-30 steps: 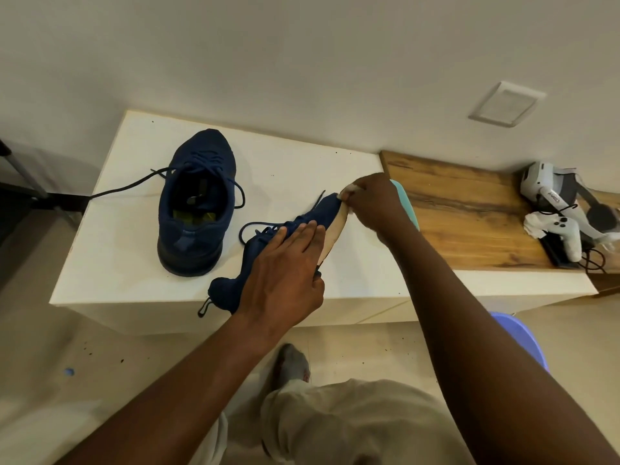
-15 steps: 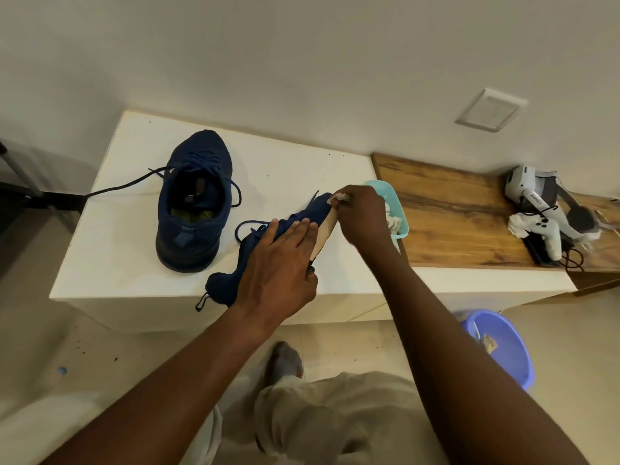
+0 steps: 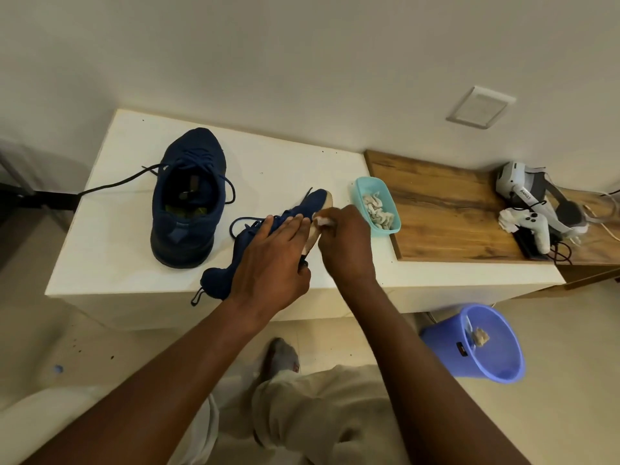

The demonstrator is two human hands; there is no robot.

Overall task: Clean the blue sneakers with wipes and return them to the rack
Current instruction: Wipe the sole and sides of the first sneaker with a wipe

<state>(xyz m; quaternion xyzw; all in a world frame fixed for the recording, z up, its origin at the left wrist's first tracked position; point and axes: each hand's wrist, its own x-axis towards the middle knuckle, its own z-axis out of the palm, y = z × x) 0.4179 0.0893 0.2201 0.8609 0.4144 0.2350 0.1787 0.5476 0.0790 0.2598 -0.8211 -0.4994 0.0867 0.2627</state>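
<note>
Head-camera view looking down at a white surface (image 3: 285,166) set against a wall. A blue sneaker (image 3: 216,281) lies on its side near the front edge, with its tan sole edge (image 3: 313,234) turned to my right. My left hand (image 3: 271,260) presses down on the upper with flat, straight fingers, so that grip is spread wide and closes on nothing. My right hand (image 3: 345,243) has a narrow grip, pinching a white wipe (image 3: 323,222) against the sole edge near the toe.

To wipe well, I judge I should keep firm downward pressure so the shoe cannot roll. I should run the wipe in short strokes along the sole and turn it to a fresh side as it soils.

The second sneaker (image 3: 186,196) stands upright further back on the left, dark navy, with its laces loose. A teal tub (image 3: 358,196) of wipes sits just right of my hands, and a blue bin (image 3: 436,333) stands on the floor below. No rack is in sight.
</note>
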